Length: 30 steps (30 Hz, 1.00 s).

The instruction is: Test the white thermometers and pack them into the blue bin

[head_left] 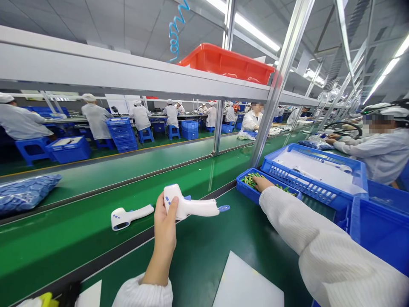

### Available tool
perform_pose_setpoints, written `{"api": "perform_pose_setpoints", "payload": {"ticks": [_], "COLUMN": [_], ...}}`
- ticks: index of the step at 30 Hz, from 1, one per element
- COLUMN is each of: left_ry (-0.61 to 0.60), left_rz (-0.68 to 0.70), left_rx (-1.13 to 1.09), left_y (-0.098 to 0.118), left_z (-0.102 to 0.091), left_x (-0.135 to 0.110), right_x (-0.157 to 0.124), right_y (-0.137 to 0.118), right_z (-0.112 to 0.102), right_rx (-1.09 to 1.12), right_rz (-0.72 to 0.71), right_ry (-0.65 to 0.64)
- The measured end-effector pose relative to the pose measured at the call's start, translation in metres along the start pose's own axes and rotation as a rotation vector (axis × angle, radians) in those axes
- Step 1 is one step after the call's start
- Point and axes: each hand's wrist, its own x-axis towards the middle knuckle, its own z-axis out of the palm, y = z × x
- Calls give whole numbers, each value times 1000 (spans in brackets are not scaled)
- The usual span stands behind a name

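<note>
Step in hand, as judged: picking from the bin (247, 194) with the right hand (262, 183) while the left hand (165, 218) steadied the device (195, 207). Left grip was closed firmly around the head end, thumb across the near face; right fingertips were sunk among the green pieces (247, 181), so whether they had closed on any could not be told. Good handling called for lifting only a few pieces, clear of the rim, without dragging others over it. The device was best kept level, with the handle free of the fingers and the blue tab (224, 208) guarded against knocks, since it stuck out beyond the handle's end and looked easy to bend. Position: the device was held above the bench (198, 251), left of the bin and well apart from it. Appearance: glossy white shell, bulky head, slim handle pointing right, blue trigger at the neck, small blue buttons on the head. A similar spare (128, 216) lay on the belt (79, 232) to the left, dark window showing.
</note>
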Motion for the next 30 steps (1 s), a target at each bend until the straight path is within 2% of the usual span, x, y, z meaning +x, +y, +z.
{"api": "perform_pose_setpoints", "payload": {"ticks": [4, 8, 11, 15, 18, 21, 22, 23, 25, 27, 30], "left_ry": [51, 49, 37, 41, 57, 93, 100, 103, 101, 104, 105], "left_rz": [23, 31, 3, -22, -34, -41, -47, -54, -68, -82, -96], "left_rx": [45, 11, -31, -84, -140, -199, -224, -249, -288, -300, -292], "left_y": [6, 14, 18, 20, 22, 27, 29, 31, 34, 37, 40], "left_z": [0, 1, 3, 2, 1, 1, 2, 3, 5, 6, 7], "left_x": [-3, -5, -6, -7, -8, -10, -11, -12, -13, -15, -17], "right_x": [-2, -11, -15, -20, -43, -91, -110, -130, -164, -188, -203], "right_y": [-2, -3, -3, -16, -47, -92, -107, -121, -145, -161, -175], "right_z": [1, -2, -12, -43, -72, -94, -98, -102, -105, -105, -102], "right_rx": [61, 197, 364, 674, 943, 1168, 1262, 1495, 1726, 1798, 1768], "right_rz": [26, 66, 104, 85, -49, -234, -320, -470, -702, -878, -973], "right_ry": [-8, 44, 141, 338, 463, 523, 528, 541, 469, 395, 409]}}
